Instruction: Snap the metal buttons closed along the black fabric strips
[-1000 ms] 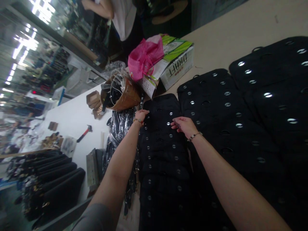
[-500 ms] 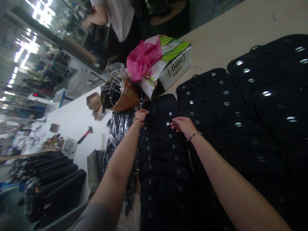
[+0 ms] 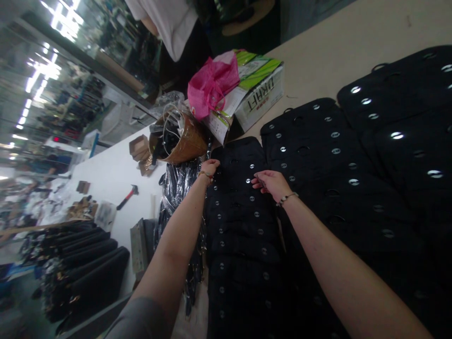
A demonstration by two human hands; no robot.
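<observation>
Black fabric panels lie overlapped in a column, with round silver discs along both edges. My left hand is at the left edge of the top panel, fingers pinched together; whatever they hold is too small to name. Near the panel's right edge, beside a shiny disc, my right hand has its fingers curled around something small and dark that I cannot make out. More black panels with discs are laid to the right.
Beyond the panels stand a basket, a pink bag and a printed carton. Plastic-wrapped black straps lie to the left, then a metal block and a hammer. A person stands behind the table.
The view has shifted slightly, so most things sit a little further right. Both hands keep nearly the same places over the panel. The person's forearm behind the table is now mostly out of sight.
</observation>
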